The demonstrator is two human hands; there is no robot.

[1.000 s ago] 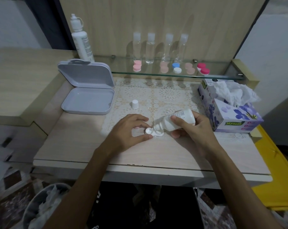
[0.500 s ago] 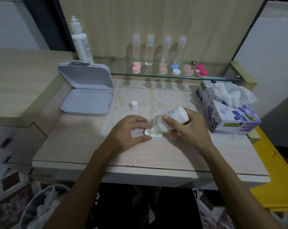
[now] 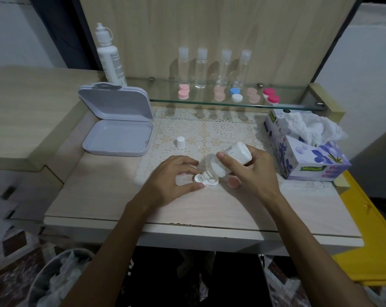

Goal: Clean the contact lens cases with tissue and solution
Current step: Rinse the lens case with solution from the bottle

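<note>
A white contact lens case (image 3: 210,181) lies open on the lace mat near the table's front. My left hand (image 3: 174,178) steadies it, thumb and fingers at its left cup. My right hand (image 3: 251,171) grips a small white solution bottle (image 3: 229,161), tipped nozzle-down over the case. A pink lid (image 3: 233,181) lies under my right hand. The bottle's white cap (image 3: 180,142) stands on the mat behind my left hand. A tissue box (image 3: 307,151) sits at the right.
An open grey box (image 3: 119,138) rests at the left. The glass shelf (image 3: 209,103) carries several clear bottles, several coloured lens cases and a tall white bottle (image 3: 109,56). A bin with crumpled tissue (image 3: 59,278) stands below the table's front edge.
My right hand has tilted the solution bottle more steeply and shifted it left, over the case's left cup. My left hand stays on the case.
</note>
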